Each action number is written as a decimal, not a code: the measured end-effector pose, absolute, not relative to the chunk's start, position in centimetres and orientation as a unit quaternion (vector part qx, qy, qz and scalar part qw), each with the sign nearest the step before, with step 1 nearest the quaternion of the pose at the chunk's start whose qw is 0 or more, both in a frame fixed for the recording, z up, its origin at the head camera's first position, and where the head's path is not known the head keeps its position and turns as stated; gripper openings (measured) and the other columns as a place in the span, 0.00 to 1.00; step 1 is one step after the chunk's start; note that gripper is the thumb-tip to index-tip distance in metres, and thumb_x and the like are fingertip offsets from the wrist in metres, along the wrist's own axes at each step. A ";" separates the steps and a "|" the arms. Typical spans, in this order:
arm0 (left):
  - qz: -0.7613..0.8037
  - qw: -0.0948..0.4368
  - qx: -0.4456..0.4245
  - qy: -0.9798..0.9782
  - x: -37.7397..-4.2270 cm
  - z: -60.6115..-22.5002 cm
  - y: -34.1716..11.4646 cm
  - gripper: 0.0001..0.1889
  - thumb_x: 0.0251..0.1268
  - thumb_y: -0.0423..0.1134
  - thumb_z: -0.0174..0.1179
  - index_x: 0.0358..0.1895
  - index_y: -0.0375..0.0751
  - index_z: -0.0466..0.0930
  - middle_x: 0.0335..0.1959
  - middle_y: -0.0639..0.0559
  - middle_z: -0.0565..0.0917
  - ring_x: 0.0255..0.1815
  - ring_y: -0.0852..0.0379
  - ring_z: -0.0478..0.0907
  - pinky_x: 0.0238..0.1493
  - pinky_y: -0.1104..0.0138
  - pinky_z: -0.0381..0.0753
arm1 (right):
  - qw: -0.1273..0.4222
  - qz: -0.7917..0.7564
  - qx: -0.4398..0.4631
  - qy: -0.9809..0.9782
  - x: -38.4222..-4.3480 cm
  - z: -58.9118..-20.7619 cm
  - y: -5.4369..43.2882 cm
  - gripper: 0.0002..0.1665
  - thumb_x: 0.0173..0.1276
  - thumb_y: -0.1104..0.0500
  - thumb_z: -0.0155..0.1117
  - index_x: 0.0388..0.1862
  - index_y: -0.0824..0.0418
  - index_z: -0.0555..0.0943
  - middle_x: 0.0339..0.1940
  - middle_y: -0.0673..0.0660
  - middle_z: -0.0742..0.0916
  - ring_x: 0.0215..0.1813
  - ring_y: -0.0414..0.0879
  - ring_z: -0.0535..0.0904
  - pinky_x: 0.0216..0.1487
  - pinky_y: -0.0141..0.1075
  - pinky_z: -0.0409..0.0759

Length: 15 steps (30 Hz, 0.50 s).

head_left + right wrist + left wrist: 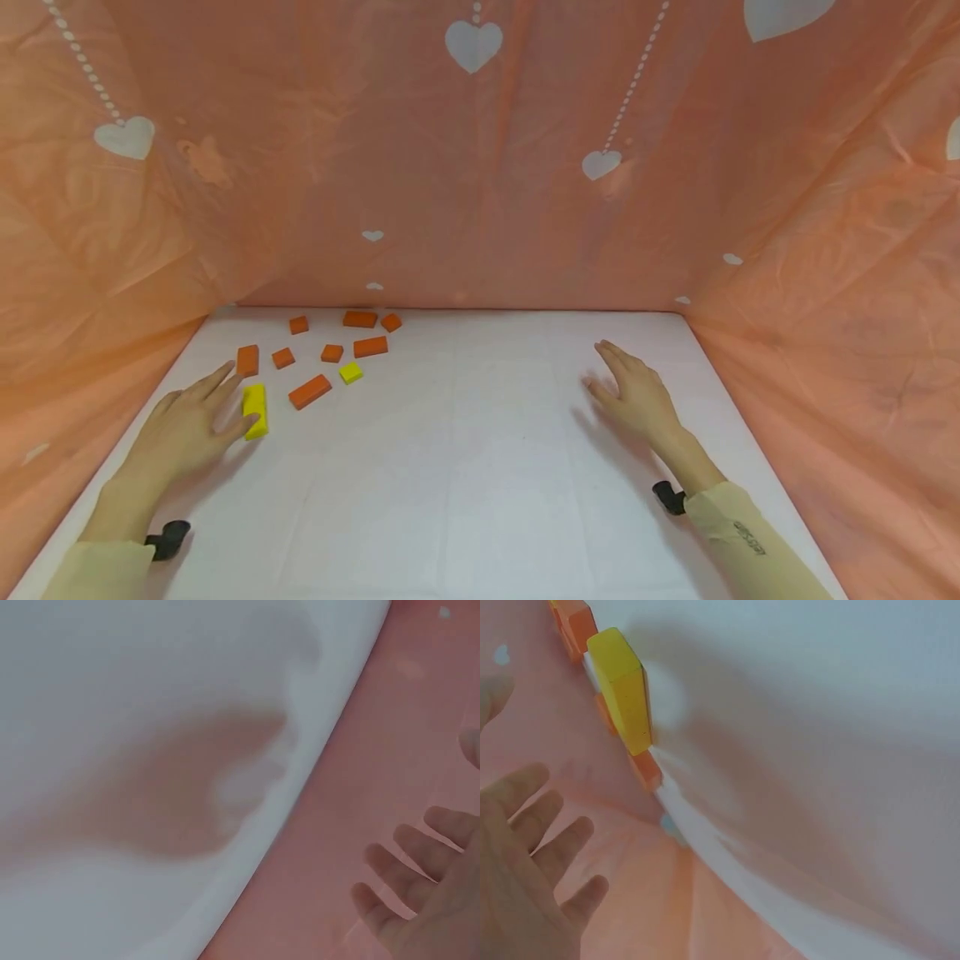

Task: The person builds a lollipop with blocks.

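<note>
My left hand (187, 421) hovers beside a long yellow block (255, 404), fingers spread and thumb over the block's edge in the head view. In the left wrist view a gap shows between those fingers (536, 817) and the yellow block (622, 694), so the hand holds nothing. Just past the fingertips lies an orange block (247, 361). A small yellow block (351, 372) and a longer orange block (310, 392) lie farther right. My right hand (637, 396) is held above the right side of the white surface, its fingers relaxed and nothing in its grasp.
Several more orange blocks, among them one long piece (371, 347) and one small piece (298, 325), are scattered at the back left of the white table (487, 467). An orange-pink curtain (420, 167) with white hearts encloses the back and sides.
</note>
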State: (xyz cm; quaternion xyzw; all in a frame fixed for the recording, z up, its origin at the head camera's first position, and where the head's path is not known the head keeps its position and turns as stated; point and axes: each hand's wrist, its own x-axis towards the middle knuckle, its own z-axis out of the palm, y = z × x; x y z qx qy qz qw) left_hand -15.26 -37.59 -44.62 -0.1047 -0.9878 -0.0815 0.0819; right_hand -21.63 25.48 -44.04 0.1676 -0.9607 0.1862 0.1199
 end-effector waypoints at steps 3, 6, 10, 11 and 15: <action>-0.115 0.071 -0.102 -0.986 -15.6 -44.5 -37.6 0.40 0.71 0.54 0.64 0.75 0.29 0.66 0.77 0.30 0.63 0.67 0.20 0.65 0.64 0.28 0.62 | 0.117 0.203 0.180 -0.955 -22.0 -43.9 23.6 0.38 0.76 0.47 0.63 0.77 0.65 0.70 0.76 0.66 0.74 0.74 0.67 0.71 0.71 0.64 0.69; -0.151 0.045 -0.090 -0.983 -15.7 -44.5 -37.7 0.41 0.71 0.54 0.65 0.76 0.29 0.64 0.76 0.28 0.63 0.68 0.18 0.64 0.63 0.26 0.62 | 0.111 0.218 0.193 -0.950 -22.3 -43.9 21.6 0.38 0.76 0.47 0.64 0.77 0.64 0.70 0.74 0.67 0.76 0.73 0.67 0.72 0.69 0.64 0.71; -0.173 0.013 -0.081 -0.981 -15.9 -44.5 -37.8 0.44 0.70 0.56 0.66 0.78 0.30 0.61 0.77 0.26 0.62 0.71 0.18 0.60 0.64 0.24 0.59 | 0.101 0.235 0.219 -0.942 -22.7 -43.6 18.6 0.36 0.76 0.46 0.64 0.76 0.62 0.71 0.72 0.66 0.77 0.71 0.66 0.74 0.68 0.63 0.74; -0.175 0.007 -0.082 -0.981 -16.0 -44.5 -37.8 0.45 0.70 0.57 0.66 0.78 0.30 0.61 0.77 0.26 0.61 0.71 0.18 0.60 0.64 0.24 0.58 | 0.099 0.240 0.226 -0.939 -22.7 -43.5 17.9 0.36 0.76 0.47 0.64 0.76 0.62 0.71 0.72 0.66 0.77 0.71 0.66 0.74 0.68 0.62 0.74; -0.182 -0.020 -0.084 -0.979 -16.4 -44.6 -37.9 0.49 0.67 0.61 0.67 0.79 0.31 0.59 0.78 0.27 0.59 0.73 0.19 0.57 0.65 0.23 0.56 | 0.084 0.255 0.252 -0.930 -23.1 -43.1 14.9 0.36 0.76 0.47 0.64 0.77 0.61 0.71 0.72 0.63 0.78 0.72 0.63 0.74 0.69 0.59 0.74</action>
